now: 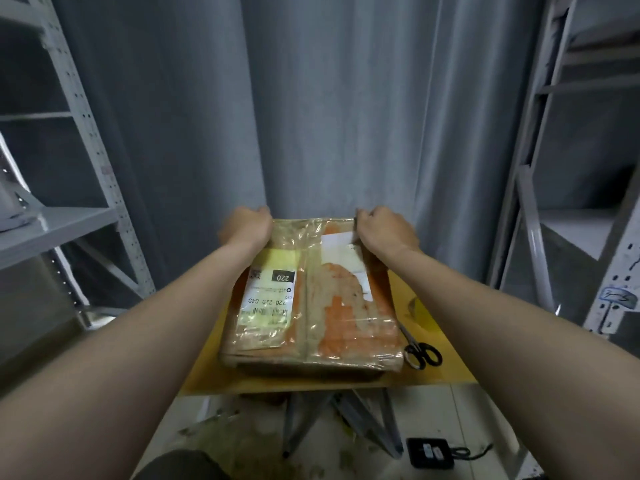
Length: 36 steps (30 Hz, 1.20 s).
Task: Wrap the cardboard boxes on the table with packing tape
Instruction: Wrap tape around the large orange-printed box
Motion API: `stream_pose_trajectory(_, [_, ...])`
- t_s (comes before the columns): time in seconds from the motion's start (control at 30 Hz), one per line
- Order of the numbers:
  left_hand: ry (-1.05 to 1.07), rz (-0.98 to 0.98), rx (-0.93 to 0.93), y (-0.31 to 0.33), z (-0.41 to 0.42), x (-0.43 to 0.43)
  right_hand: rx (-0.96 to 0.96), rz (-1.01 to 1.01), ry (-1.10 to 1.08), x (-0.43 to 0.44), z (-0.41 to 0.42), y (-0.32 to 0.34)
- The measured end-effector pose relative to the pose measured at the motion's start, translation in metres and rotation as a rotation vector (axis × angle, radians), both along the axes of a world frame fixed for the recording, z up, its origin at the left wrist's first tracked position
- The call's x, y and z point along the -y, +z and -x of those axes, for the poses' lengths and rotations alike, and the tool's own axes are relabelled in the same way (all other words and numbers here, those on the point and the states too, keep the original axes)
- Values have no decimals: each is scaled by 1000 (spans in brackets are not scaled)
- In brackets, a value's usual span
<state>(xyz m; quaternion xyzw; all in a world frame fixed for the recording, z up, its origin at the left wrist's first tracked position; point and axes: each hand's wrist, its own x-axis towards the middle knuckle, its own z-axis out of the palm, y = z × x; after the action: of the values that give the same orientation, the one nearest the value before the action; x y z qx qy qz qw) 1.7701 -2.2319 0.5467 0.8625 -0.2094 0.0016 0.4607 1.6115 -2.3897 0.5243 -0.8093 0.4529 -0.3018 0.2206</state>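
The tape-covered cardboard box (311, 299) lies on the yellow table (446, 368), label (268, 299) reading "220". My left hand (247, 225) grips its 11 o'clock corner, my right hand (384, 228) its 1 o'clock corner; scissors (420, 351) lie at 4 o'clock.

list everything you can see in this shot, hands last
cardboard box: 1, brown and orange under clear tape, lying flat on the table
shipping label: 1, white and pale yellow, on the box's left half
scissors: 1, black handles, on the table against the box's right side
table: 1, yellow top on grey legs, centre
curtain: 1, grey, behind the table
left rack: 1, grey metal, left edge
right rack: 1, grey metal, right edge
black device: 1, with a cable, on the floor at lower right
left hand: 1, grips the box's far left corner
right hand: 1, grips the box's far right corner
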Motion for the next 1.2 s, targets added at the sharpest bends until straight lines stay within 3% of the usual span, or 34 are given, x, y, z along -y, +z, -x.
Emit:
stream_pose_trajectory(0.2, [66,275,42,21,32,-20,302,-31,-19,-28,23,24])
stream_pose_trajectory(0.37, [18,138,82,0,47,-37,374,-69,-55,-41,46,15])
stream_pose_trajectory(0.5, [-45,-110,74,-12,51,-43,252,-147,-20,-41,55,17])
stream_pose_trajectory(0.67, [-101,-295,76,0,52,-43,-65,15,72,-41,45,36])
stream_pose_trajectory(0.87, [-247,-345,402,6,56,-29,-314,124,200,-35,18,44])
stream_pose_trajectory(1.0, [-240,-402,401,10,43,-4,-547,71,215,-38,2,38])
stream_pose_trajectory(1.2, [-277,-556,307,6,10,38,-560,57,220,-15,-1,37])
